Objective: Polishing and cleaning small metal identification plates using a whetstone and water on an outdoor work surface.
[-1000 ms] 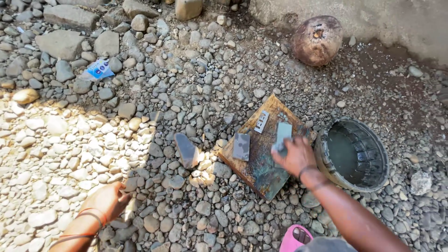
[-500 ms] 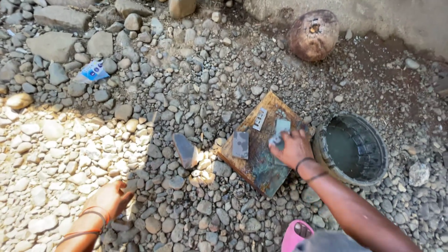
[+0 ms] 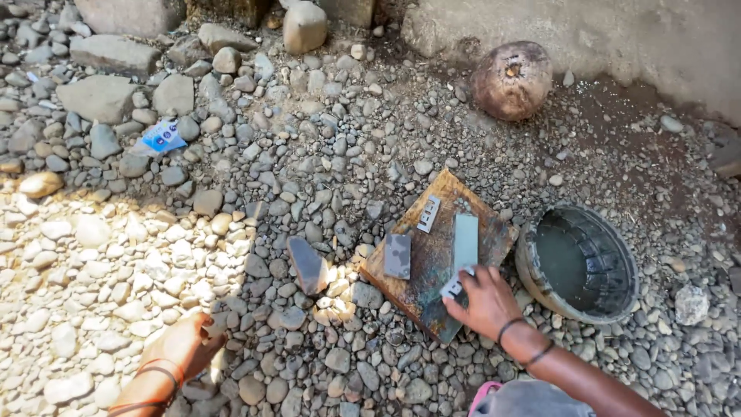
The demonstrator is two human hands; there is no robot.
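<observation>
A worn wooden board (image 3: 432,266) lies tilted on the gravel. On it rest a dark rectangular stone (image 3: 397,255), a long pale grey stone (image 3: 465,238) and a small flat metal blade (image 3: 428,214). My right hand (image 3: 486,303) sits at the board's near edge. Its fingertips pinch a small pale flat piece (image 3: 452,288) against the wood, just below the long grey stone. My left hand (image 3: 181,347) presses on the pebbles at the lower left, far from the board, with nothing in it.
A dark round bowl (image 3: 525,266) holding murky water stands right of the board. A brown coconut (image 3: 512,79) lies by the concrete wall (image 3: 617,31). A dark flat stone (image 3: 307,265) and a blue-white wrapper (image 3: 160,137) lie on the gravel. Larger rocks line the top left.
My right hand has slid from the board's far right part down to its near edge, uncovering the long grey stone. My left hand has stayed on the pebbles.
</observation>
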